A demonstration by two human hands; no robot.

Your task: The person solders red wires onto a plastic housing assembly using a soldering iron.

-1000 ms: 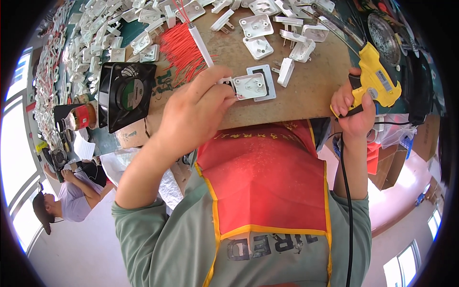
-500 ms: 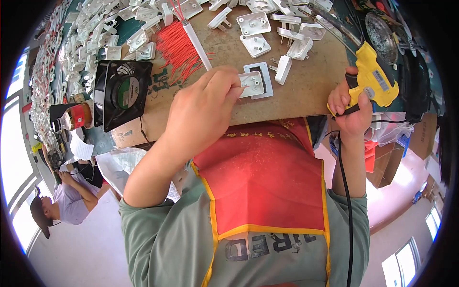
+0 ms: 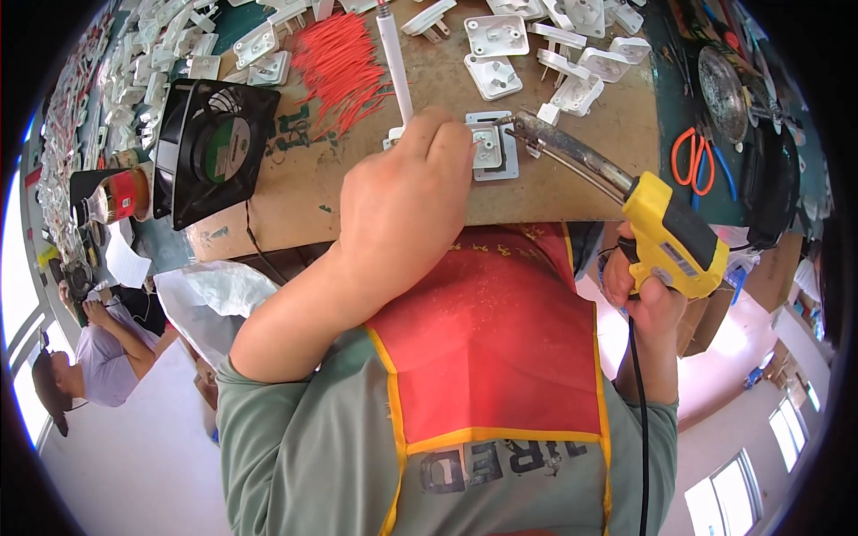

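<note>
My left hand (image 3: pixel 407 183) is closed around a slim white tube (image 3: pixel 396 67) with red at its upper end. The fingertips are beside a white plug housing (image 3: pixel 487 147), which sits in a grey metal frame (image 3: pixel 502 170) on the board. What the fingertips pinch is hidden by the hand. A small white piece shows at the hand's left side. My right hand (image 3: pixel 645 290) grips a yellow and black soldering gun (image 3: pixel 677 237) by its handle. Its dark metal tip reaches left over the frame, close to the housing's upper right corner.
A pile of cut red wires (image 3: pixel 335 71) lies left of the tube. White plug housings (image 3: pixel 496 36) are scattered at the far side. A black fan (image 3: pixel 214 152) stands left; orange-handled pliers (image 3: pixel 693 161) and a round metal dish (image 3: pixel 722 94) lie right. Another person sits at far left.
The soldering gun has swung left and down, bringing its tip from the far side to the housing. My left hand has shifted slightly right, and the tube stands more upright.
</note>
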